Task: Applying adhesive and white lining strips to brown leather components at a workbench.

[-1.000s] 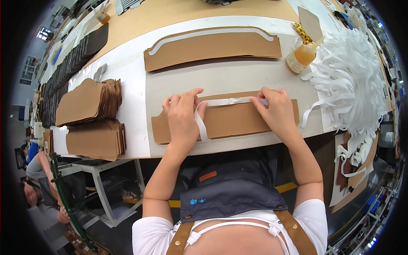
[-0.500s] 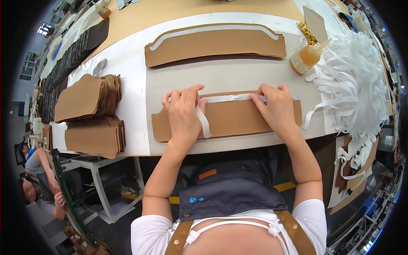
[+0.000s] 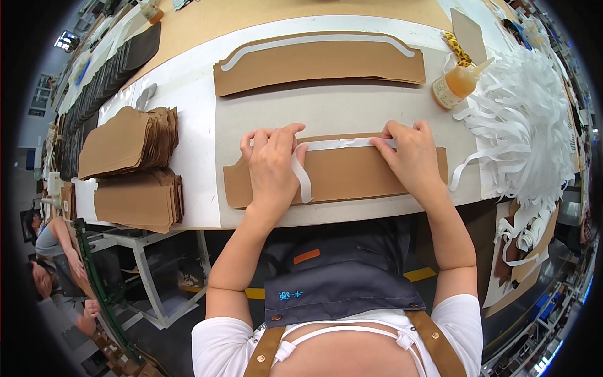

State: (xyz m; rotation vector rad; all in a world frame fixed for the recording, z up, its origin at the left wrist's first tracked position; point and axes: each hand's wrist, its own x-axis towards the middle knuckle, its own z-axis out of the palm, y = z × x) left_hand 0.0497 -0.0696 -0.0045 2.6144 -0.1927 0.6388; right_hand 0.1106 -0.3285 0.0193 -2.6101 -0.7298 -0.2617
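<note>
A brown panel (image 3: 358, 174) with a shaped far edge lies flat in front of me. Along that edge runs a white strip (image 3: 342, 144), its loose left end hanging down across the panel. My left hand (image 3: 271, 169) is closed on the strip near the panel's left end, thumb against it and other fingers bent over the edge. Toward the right end, my right hand (image 3: 413, 157) pinches the strip at the edge between thumb and bent fingers; its end there is hidden under the hand. Farther back lies another brown panel (image 3: 320, 66) with a white strip along its curved far edge.
Stacks of brown pieces (image 3: 129, 141) stand at the left, with a row of dark pieces (image 3: 94, 94) behind. On the right are a bottle of amber liquid (image 3: 453, 87) and a large heap of white strips (image 3: 527, 119). Another person (image 3: 63, 251) is at the far left.
</note>
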